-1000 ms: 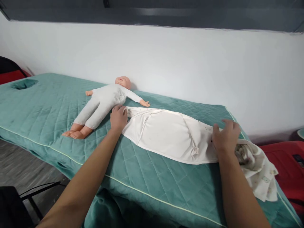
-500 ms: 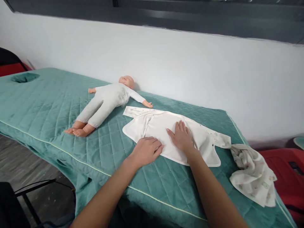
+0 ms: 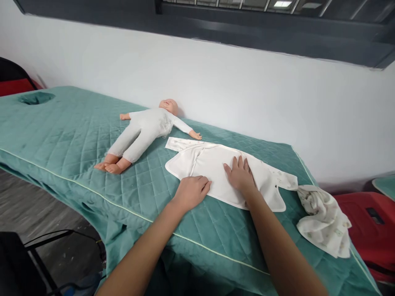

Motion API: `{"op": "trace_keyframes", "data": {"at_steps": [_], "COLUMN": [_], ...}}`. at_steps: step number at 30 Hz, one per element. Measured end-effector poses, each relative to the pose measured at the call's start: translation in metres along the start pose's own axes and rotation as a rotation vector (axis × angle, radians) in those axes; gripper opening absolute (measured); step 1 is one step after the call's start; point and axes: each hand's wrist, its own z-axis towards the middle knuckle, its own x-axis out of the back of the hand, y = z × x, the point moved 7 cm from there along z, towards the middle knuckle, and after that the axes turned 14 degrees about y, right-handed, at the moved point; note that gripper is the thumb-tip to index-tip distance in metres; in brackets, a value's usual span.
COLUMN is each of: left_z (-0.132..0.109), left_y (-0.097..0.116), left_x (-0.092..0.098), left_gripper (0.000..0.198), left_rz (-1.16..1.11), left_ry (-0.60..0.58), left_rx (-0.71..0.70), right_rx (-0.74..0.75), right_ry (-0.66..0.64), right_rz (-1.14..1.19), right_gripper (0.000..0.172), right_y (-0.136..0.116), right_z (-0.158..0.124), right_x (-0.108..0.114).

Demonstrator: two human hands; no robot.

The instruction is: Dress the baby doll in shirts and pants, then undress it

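Note:
A white baby shirt lies spread on the green quilted cover, its patterned sleeves stretched out to both sides. My right hand rests flat on the middle of the shirt with fingers apart. At the shirt's near edge, my left hand lies palm down, fingers lightly bent and holding nothing that I can see. Beyond them to the left, a baby doll with a white cloth body lies on its back, one arm reaching toward the shirt's left sleeve.
A crumpled patterned cloth lies at the right end of the green-covered bed, touching the right sleeve. A white wall runs along the back. A red chair stands at the right, and a hole shows at the bed's far left.
The view has tilted up slightly and shifted, showing more of the window. My right hand's fingers are spread a little wider on the shirt; the doll and cloths stay in place.

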Motion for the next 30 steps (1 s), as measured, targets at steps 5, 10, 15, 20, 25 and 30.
{"op": "trace_keyframes", "data": {"at_steps": [5, 10, 15, 20, 25, 30], "left_z": [-0.005, -0.003, 0.001, 0.005, 0.017, 0.040], "left_y": [-0.002, -0.007, -0.010, -0.021, -0.034, -0.054], "left_x": [0.004, 0.017, 0.020, 0.011, 0.003, -0.007], "left_gripper": [0.041, 0.035, 0.023, 0.030, 0.042, 0.048], "left_rz": [-0.048, -0.130, -0.083, 0.053, 0.043, -0.049], "left_ry": [0.075, 0.266, 0.373, 0.384, 0.355, 0.264], "left_rx": [-0.012, 0.021, 0.021, 0.131, 0.189, 0.294], "right_rx": [0.045, 0.081, 0.149, 0.237, 0.323, 0.391], "right_ry": [-0.005, 0.022, 0.098, 0.164, 0.258, 0.315], "right_rz": [-0.039, -0.073, -0.106, -0.096, -0.030, 0.043], "right_gripper": [0.078, 0.076, 0.072, 0.069, 0.067, 0.068], "right_y": [-0.002, -0.006, -0.014, -0.022, -0.028, -0.033], "right_z": [-0.022, -0.041, -0.062, -0.087, -0.120, -0.156], "right_x": [0.004, 0.007, 0.012, 0.018, 0.026, 0.032]}}
